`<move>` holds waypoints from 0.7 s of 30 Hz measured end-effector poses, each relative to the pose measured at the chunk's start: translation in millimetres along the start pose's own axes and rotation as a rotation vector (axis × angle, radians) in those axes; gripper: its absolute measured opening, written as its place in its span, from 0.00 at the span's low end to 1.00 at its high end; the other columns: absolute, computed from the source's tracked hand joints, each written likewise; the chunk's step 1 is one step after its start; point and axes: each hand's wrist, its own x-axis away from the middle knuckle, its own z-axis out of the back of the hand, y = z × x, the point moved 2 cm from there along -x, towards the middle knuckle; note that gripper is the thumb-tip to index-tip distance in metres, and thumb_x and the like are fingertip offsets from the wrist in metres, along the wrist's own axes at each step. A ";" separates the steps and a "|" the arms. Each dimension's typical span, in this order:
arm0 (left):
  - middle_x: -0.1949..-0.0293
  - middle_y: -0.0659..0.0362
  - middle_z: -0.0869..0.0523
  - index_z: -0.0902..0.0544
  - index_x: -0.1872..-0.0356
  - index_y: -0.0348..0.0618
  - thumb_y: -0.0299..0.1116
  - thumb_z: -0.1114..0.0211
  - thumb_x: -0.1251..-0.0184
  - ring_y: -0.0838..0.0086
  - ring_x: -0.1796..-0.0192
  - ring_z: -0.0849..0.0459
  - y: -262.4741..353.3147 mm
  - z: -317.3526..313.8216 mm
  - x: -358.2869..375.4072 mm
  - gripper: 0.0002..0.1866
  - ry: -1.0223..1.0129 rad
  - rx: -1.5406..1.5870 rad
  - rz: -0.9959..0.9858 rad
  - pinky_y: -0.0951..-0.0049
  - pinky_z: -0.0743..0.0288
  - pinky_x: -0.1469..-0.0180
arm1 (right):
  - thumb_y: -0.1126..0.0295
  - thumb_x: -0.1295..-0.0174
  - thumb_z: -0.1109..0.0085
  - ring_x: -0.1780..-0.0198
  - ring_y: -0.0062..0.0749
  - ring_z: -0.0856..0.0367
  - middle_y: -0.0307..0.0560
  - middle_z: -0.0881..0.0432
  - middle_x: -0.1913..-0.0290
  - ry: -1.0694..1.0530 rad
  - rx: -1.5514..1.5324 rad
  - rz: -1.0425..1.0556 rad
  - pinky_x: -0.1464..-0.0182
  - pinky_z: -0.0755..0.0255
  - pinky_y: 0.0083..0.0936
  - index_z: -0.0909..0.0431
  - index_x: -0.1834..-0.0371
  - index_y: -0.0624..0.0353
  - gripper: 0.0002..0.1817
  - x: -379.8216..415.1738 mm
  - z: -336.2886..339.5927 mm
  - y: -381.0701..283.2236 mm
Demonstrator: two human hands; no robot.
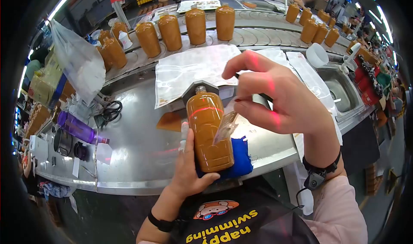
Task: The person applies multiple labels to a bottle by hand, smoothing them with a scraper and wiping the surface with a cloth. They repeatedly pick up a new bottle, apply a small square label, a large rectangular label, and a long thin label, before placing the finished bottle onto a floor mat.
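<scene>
A brown glossy bottle (211, 136) lies tilted over the metal table, its clear neck resting in a dark angular holder (188, 91). My left hand (187, 168) is wrapped round its lower left side, with pale covers on a fingertip. Over the bottle's right side, my right hand (275, 97) pinches a thin, see-through printed film (226, 125), whose lower end touches or nearly touches the bottle. A dark, thin tool also shows between the fingers of that hand. Under the bottle's lower end is a blue cloth (241, 160).
Several brown bottles (195, 26) stand along the conveyor (258, 35) behind. White printed sheets (172, 74) lie past the holder. At the left are a purple bottle (77, 127) and a black cable (112, 111); at the right, a sink (340, 89). Co-workers sit across the conveyor.
</scene>
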 end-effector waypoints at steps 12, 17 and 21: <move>0.32 0.44 0.38 0.57 0.25 0.31 0.35 0.34 0.35 0.61 0.30 0.36 -0.5 -5.6 -49.5 0.47 0.204 0.410 0.274 0.63 0.40 0.29 | 0.73 0.44 0.34 0.58 0.38 0.21 0.51 0.23 0.55 0.067 -0.143 -0.179 0.55 0.26 0.29 0.22 0.69 0.63 0.07 -3.2 -86.7 60.3; 0.33 0.45 0.36 0.58 0.24 0.32 0.30 0.37 0.36 0.64 0.33 0.31 -3.3 -4.3 -49.9 0.46 0.192 0.620 0.275 0.65 0.34 0.32 | 0.71 0.42 0.35 0.55 0.36 0.20 0.50 0.23 0.52 0.043 -0.247 -0.300 0.54 0.26 0.29 0.22 0.68 0.63 0.07 -0.6 -87.8 61.3; 0.35 0.46 0.34 0.59 0.24 0.34 0.30 0.37 0.34 0.64 0.35 0.28 1.3 -1.2 -51.0 0.46 0.185 0.711 0.290 0.65 0.32 0.34 | 0.70 0.40 0.35 0.55 0.34 0.21 0.50 0.23 0.51 0.054 -0.273 -0.315 0.54 0.26 0.28 0.23 0.69 0.63 0.08 0.5 -90.5 64.6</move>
